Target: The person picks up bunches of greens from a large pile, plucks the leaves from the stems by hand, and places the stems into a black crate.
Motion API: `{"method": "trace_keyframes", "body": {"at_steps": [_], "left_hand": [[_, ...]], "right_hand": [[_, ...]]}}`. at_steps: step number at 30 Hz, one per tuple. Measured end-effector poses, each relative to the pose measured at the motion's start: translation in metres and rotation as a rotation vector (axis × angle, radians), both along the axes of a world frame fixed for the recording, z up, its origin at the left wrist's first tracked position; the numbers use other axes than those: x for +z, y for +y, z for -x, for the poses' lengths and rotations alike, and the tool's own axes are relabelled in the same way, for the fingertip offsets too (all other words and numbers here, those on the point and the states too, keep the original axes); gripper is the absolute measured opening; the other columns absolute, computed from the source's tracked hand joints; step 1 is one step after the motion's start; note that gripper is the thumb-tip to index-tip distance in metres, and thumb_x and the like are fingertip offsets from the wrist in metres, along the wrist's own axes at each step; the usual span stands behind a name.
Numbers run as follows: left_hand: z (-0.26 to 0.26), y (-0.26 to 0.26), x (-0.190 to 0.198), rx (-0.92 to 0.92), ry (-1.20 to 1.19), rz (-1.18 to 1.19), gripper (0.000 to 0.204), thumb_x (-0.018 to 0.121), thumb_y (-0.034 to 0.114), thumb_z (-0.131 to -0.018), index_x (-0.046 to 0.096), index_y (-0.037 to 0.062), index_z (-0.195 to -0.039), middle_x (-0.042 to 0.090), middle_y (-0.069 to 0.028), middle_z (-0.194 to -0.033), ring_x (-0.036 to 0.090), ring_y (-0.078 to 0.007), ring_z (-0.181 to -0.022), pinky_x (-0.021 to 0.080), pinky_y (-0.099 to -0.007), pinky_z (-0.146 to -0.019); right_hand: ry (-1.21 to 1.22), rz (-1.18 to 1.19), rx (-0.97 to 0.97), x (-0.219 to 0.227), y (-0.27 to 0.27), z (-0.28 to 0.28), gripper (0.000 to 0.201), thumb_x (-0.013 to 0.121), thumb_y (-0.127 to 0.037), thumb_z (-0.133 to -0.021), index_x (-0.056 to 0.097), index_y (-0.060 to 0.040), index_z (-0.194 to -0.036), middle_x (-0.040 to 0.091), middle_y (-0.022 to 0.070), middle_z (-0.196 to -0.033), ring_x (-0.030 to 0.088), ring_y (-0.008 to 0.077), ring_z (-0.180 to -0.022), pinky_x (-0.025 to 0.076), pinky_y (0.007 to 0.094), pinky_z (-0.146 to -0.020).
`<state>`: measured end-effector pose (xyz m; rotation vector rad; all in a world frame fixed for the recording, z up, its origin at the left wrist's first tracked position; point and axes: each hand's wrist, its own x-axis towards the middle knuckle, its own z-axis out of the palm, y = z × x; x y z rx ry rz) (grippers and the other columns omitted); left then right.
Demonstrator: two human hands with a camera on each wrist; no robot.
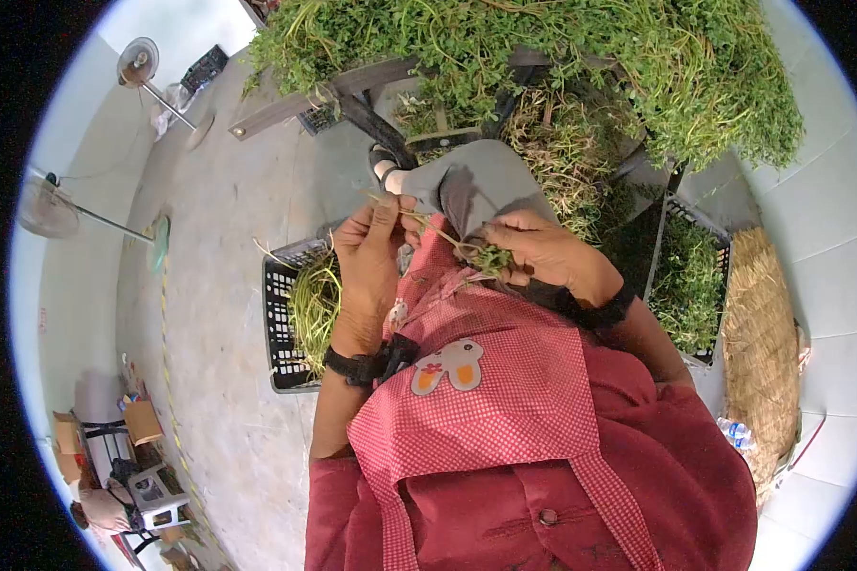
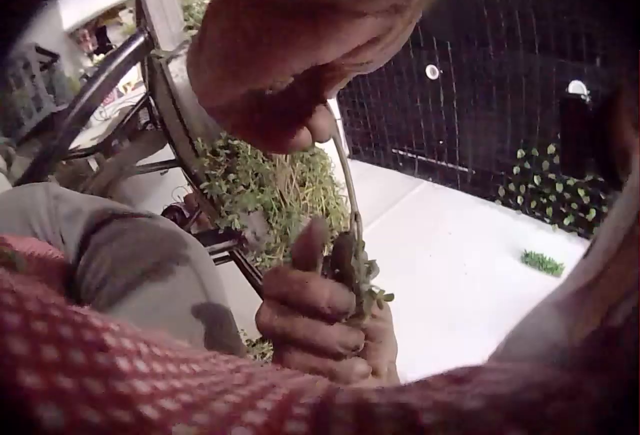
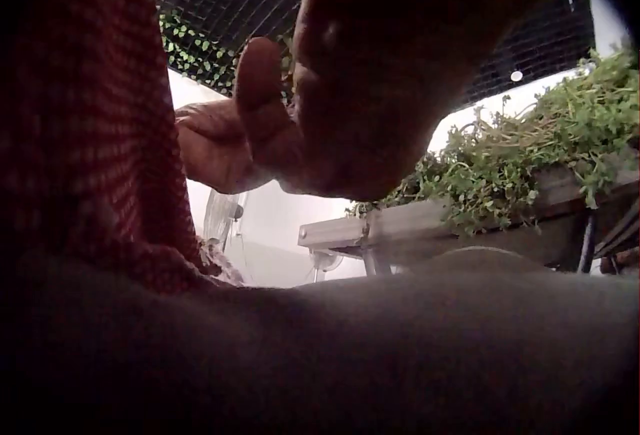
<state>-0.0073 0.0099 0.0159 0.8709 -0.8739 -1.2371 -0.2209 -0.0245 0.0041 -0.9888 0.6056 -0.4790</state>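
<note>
Both hands hold one thin plant stem [image 1: 435, 228] above the lap. My left hand [image 1: 369, 257] pinches its bare end between thumb and fingers; in the left wrist view this hand [image 2: 310, 45] is at the top, with the stem [image 2: 348, 180] running down from it. My right hand [image 1: 552, 257] grips the leafy end [image 1: 490, 259], fingers curled round it; the left wrist view shows the right hand [image 2: 325, 325] with small leaves [image 2: 374, 285] beside its fingers. In the right wrist view a hand [image 3: 350, 95] is dark and the stem is hidden.
Leafy green plants [image 1: 543, 48] are heaped on a table [image 1: 286, 112] ahead. A black crate [image 1: 281, 324] with pale stems stands at the left, another crate [image 1: 686, 276] with greens at the right. More stems [image 1: 567, 152] lie beneath the table. Fans [image 1: 138, 62] stand far left.
</note>
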Motion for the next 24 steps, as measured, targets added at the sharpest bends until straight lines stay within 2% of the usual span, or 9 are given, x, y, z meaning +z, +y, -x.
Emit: {"method": "trace_keyframes", "body": {"at_steps": [3,6,8,11,15,17,20,23,24], "left_hand": [[-0.007,-0.002,-0.004,0.029,0.057,-0.001,0.022,0.054,0.017,-0.091,0.061,-0.0042,-0.093,0.061,-0.0068,-0.071,0.054,-0.0137,-0.06,0.045,-0.0252,-0.057],[-0.007,-0.002,-0.004,0.05,0.036,-0.015,0.022,0.055,0.018,-0.09,0.062,-0.0038,-0.092,0.061,-0.0063,-0.07,0.053,-0.0131,-0.059,0.044,-0.0243,-0.056],[-0.007,-0.002,-0.006,0.04,-0.006,-0.004,0.023,0.056,0.019,-0.09,0.062,-0.0035,-0.091,0.061,-0.006,-0.07,0.053,-0.0123,-0.059,0.044,-0.0238,-0.055],[-0.006,-0.001,-0.004,0.057,-0.085,-0.026,0.023,0.056,0.02,-0.09,0.063,-0.0027,-0.089,0.061,-0.006,-0.071,0.053,-0.0114,-0.059,0.044,-0.0233,-0.055],[0.002,0.006,0.001,0.074,-0.137,-0.023,0.023,0.056,0.019,-0.09,0.064,-0.0032,-0.087,0.062,-0.007,-0.073,0.055,-0.0111,-0.061,0.045,-0.023,-0.058],[0.013,0.017,0.014,0.073,-0.473,0.288,0.024,0.056,0.018,-0.09,0.063,-0.0045,-0.086,0.063,-0.008,-0.075,0.056,-0.0111,-0.065,0.046,-0.0234,-0.063],[0.023,0.026,0.034,0.025,-0.691,0.353,0.025,0.055,0.018,-0.09,0.062,-0.006,-0.087,0.064,-0.0089,-0.077,0.057,-0.0114,-0.069,0.047,-0.0242,-0.066],[0.018,0.017,0.02,0.012,-0.331,0.144,0.024,0.055,0.018,-0.091,0.063,-0.005,-0.089,0.063,-0.008,-0.077,0.056,-0.0114,-0.069,0.047,-0.0243,-0.065],[0.015,0.015,0.017,0.013,-0.331,0.143,0.024,0.055,0.018,-0.091,0.063,-0.005,-0.089,0.063,-0.008,-0.077,0.056,-0.0114,-0.069,0.047,-0.0243,-0.065]], "right_hand": [[-0.004,-0.058,0.053,0.002,0.002,0.002,0.034,0.049,-0.034,-0.093,0.057,-0.0011,-0.1,0.063,0.0054,-0.076,0.049,0.0067,-0.049,0.031,0.0175,-0.039],[0.037,-0.007,0.027,0.009,0.005,-0.001,0.032,0.051,-0.029,-0.093,0.058,0.0006,-0.102,0.064,0.0064,-0.077,0.047,0.0051,-0.046,0.03,0.0168,-0.038],[0.023,0.043,0.108,0.004,0.004,0.0,0.025,0.053,-0.018,-0.091,0.058,0.0052,-0.101,0.062,0.0084,-0.079,0.054,0.0071,-0.052,0.028,0.0182,-0.038],[0.044,0.141,0.104,0.001,0.007,-0.002,0.023,0.055,-0.02,-0.09,0.061,0.0015,-0.094,0.064,0.0066,-0.074,0.048,0.0023,-0.047,0.029,0.0161,-0.037],[0.14,0.222,0.163,0.006,0.005,-0.005,0.02,0.055,-0.018,-0.088,0.061,0.0009,-0.09,0.064,0.0067,-0.073,0.05,0.0036,-0.047,0.03,0.0169,-0.036],[0.246,0.085,-0.083,-0.001,0.005,-0.011,0.016,0.054,-0.015,-0.088,0.06,-0.0003,-0.089,0.064,0.0074,-0.072,0.052,0.0068,-0.045,0.03,0.0181,-0.033],[0.125,-0.008,-0.179,-0.014,0.001,-0.013,0.017,0.054,-0.017,-0.088,0.057,-0.001,-0.093,0.064,0.0089,-0.076,0.056,0.0102,-0.047,0.031,0.0197,-0.032],[0.047,-0.128,-0.102,-0.003,0.001,-0.01,0.023,0.053,-0.018,-0.089,0.054,-0.0005,-0.103,0.065,0.0097,-0.083,0.059,0.0126,-0.051,0.033,0.0202,-0.033],[0.048,-0.129,-0.102,-0.004,0.002,-0.009,0.023,0.053,-0.018,-0.089,0.054,-0.0005,-0.103,0.065,0.0097,-0.083,0.059,0.0126,-0.051,0.033,0.0202,-0.033]]}}
